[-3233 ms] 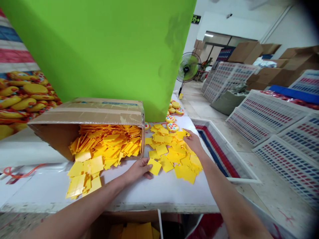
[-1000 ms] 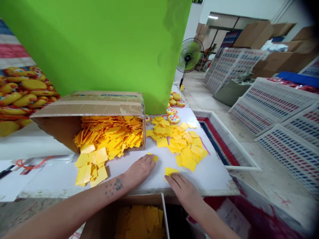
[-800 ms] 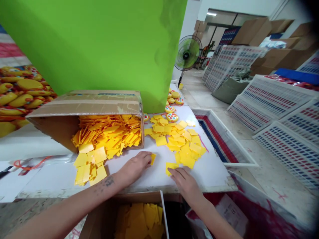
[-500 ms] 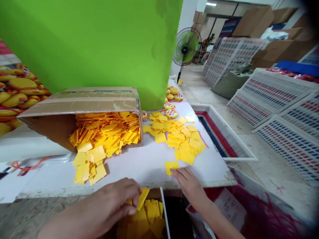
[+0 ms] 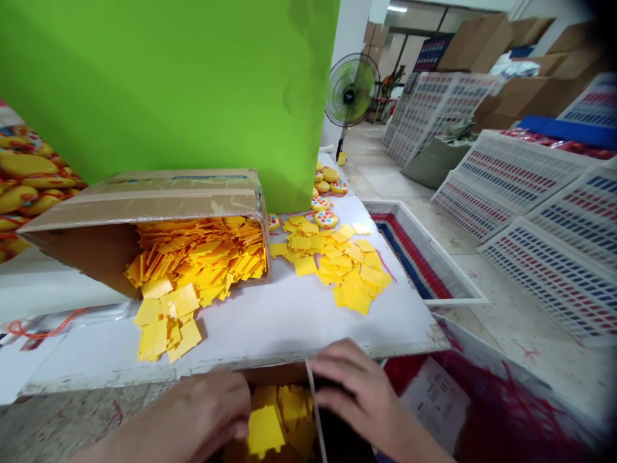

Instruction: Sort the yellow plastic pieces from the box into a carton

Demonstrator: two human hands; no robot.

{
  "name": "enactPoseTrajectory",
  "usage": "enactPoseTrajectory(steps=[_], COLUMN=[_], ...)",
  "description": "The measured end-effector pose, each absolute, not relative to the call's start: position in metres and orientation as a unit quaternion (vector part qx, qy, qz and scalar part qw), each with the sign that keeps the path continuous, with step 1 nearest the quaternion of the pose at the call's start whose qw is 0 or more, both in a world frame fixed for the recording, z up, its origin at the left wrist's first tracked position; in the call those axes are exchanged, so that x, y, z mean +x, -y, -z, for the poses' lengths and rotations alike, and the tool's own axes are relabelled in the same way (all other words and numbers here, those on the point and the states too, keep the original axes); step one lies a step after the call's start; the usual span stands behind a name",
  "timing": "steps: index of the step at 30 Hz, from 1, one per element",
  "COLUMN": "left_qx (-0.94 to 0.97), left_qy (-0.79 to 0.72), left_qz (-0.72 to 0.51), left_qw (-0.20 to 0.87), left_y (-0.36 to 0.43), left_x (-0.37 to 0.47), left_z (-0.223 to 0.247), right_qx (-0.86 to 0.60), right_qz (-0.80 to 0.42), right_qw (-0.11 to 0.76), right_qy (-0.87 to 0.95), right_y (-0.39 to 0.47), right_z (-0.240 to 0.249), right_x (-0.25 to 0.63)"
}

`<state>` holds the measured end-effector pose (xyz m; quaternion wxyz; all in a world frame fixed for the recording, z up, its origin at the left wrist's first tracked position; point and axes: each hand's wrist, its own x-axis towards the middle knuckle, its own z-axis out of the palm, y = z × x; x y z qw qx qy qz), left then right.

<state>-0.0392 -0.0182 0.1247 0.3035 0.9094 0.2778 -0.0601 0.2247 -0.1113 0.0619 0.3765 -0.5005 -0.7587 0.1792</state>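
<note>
My left hand (image 5: 212, 411) is over an open box (image 5: 310, 392) below the table edge, its fingers curled together. A flat yellow plastic piece (image 5: 265, 429) lies right beside its fingertips, above more yellow pieces (image 5: 294, 405) in the box. Whether the fingertips still touch that piece is unclear. My right hand (image 5: 357, 392) is at the box's right wall, slightly blurred, with fingers curled. What it holds, if anything, is hidden. On the white table, a loose spread of yellow pieces (image 5: 354, 270) lies beyond my right hand.
A cardboard carton (image 5: 144, 193) on its side spills yellow pieces (image 5: 168, 321) onto the table (image 5: 270, 321). A green panel (image 5: 193, 83) rises behind. Round decorated yellow items (image 5: 326, 219) lie farther back. To the right are a floor crate (image 5: 463, 276), stacked crates (image 5: 554, 270) and a fan (image 5: 349, 96).
My right hand has drawn back from the table to the box wall. The single yellow piece it touched is gone from the table. The piece at my left fingertips now sits lower.
</note>
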Motion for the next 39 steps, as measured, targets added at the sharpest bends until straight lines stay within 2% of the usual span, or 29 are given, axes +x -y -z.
enactPoseTrajectory(steps=[3,7,11,14,20,25,29,33,36,39], left_qx=[0.923,0.947,0.966,0.975,0.990,0.990,0.982,0.970,0.980,0.992], left_qy=[-0.276,-0.233,-0.171,-0.164,-0.105,-0.060,-0.066,-0.105,-0.102,-0.095], left_qz=[0.047,-0.025,-0.032,-0.043,-0.041,-0.059,-0.049,-0.055,-0.036,-0.003], left_qw=[0.265,0.220,0.191,0.146,0.085,0.109,0.167,0.214,0.167,0.086], left_y=[-0.005,-0.033,-0.048,-0.054,-0.062,-0.066,-0.065,-0.064,-0.062,-0.057], left_x=[-0.013,0.057,0.125,0.151,0.151,0.144,0.140,0.134,0.126,0.116], left_z=[-0.127,-0.102,-0.054,-0.028,-0.020,-0.018,-0.023,-0.032,-0.033,-0.027], right_qx=[-0.659,-0.710,-0.711,-0.697,-0.687,-0.692,-0.696,-0.685,-0.674,-0.654], right_qz=[-0.010,0.099,0.122,0.121,0.114,0.076,0.039,0.056,0.082,0.051], right_qw=[0.354,0.247,0.188,0.180,0.190,0.152,0.165,0.204,0.249,0.352], right_qy=[0.663,0.652,0.666,0.683,0.691,0.702,0.698,0.697,0.691,0.668], right_y=[0.089,0.069,0.078,0.090,0.098,0.094,0.092,0.089,0.087,0.091], right_z=[-0.020,0.017,0.015,0.009,0.015,0.004,-0.003,0.006,0.005,-0.019], right_x=[0.262,0.299,0.295,0.288,0.291,0.290,0.289,0.300,0.306,0.295])
